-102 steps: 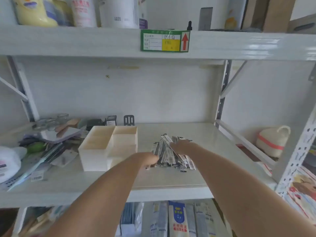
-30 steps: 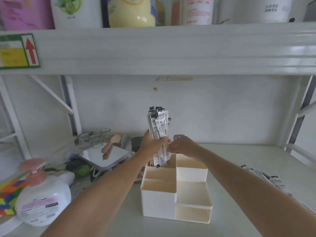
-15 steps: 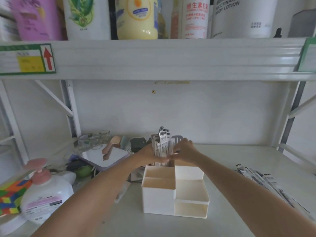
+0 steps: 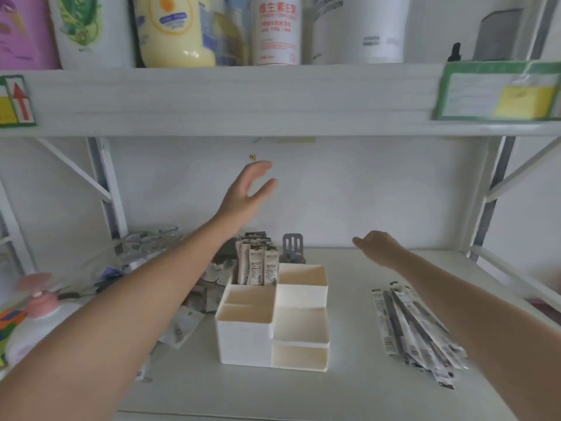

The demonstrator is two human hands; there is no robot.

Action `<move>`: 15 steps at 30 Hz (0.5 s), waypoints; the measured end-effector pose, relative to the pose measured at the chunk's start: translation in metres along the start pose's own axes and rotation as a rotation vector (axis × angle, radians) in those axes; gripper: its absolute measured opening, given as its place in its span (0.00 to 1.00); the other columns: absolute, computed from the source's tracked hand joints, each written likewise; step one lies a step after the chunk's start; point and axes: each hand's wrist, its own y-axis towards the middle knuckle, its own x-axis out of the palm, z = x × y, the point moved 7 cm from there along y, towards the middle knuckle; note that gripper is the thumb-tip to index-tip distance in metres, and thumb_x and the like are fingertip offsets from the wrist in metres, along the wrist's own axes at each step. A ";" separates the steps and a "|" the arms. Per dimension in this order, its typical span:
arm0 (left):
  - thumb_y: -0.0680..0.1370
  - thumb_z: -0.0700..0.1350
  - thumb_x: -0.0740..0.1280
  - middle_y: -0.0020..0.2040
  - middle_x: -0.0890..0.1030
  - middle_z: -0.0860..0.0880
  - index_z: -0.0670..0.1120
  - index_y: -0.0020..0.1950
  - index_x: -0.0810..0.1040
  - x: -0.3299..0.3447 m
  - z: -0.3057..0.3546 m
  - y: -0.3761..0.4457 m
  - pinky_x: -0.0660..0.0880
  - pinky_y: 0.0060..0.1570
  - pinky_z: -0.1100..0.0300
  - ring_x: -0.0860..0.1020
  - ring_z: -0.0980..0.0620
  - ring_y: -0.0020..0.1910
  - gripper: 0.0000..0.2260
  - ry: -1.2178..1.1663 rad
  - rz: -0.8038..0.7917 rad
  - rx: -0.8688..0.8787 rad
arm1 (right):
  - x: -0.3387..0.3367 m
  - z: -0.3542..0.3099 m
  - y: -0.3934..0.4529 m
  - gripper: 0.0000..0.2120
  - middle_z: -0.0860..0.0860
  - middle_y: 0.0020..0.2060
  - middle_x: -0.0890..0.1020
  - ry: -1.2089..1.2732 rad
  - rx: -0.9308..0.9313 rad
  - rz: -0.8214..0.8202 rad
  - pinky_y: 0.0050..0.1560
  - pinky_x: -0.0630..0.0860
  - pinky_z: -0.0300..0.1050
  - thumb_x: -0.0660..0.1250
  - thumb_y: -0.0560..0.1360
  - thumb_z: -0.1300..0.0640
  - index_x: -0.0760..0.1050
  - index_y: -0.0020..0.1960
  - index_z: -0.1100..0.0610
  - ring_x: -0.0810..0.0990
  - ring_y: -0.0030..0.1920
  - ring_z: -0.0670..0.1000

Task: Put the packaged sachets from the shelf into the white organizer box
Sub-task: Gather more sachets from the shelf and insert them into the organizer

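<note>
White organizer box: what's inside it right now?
The white organizer box holds a bundle of sachets standing upright in its back-left compartment; their lower ends are hidden by the divider. The other compartments look empty, though the low front drawer's interior is only partly visible.

Lotion bottles (image 4: 274, 28) line the upper shelf; a pink-capped pump bottle (image 4: 36, 317) stands far left

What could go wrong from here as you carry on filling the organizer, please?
1. The sachets standing in the box's back-left compartment stick up well above its rim; pushing more in beside them might tip them out.
2. The remaining sachets lie fanned loosely on the shelf, so a quick grab by the right hand could scatter some.
3. The raised, open left hand sits above the upright sachets; its forearm could brush them coming down.
</note>
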 end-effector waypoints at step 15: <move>0.74 0.63 0.58 0.75 0.62 0.43 0.42 0.74 0.60 0.315 -0.086 -0.127 0.63 0.69 0.50 0.63 0.42 0.72 0.35 0.711 -0.706 -0.850 | 0.021 0.166 -0.029 0.18 0.64 0.67 0.72 0.032 0.225 -0.315 0.67 0.70 0.52 0.53 0.79 0.64 0.67 0.67 0.68 0.70 0.68 0.61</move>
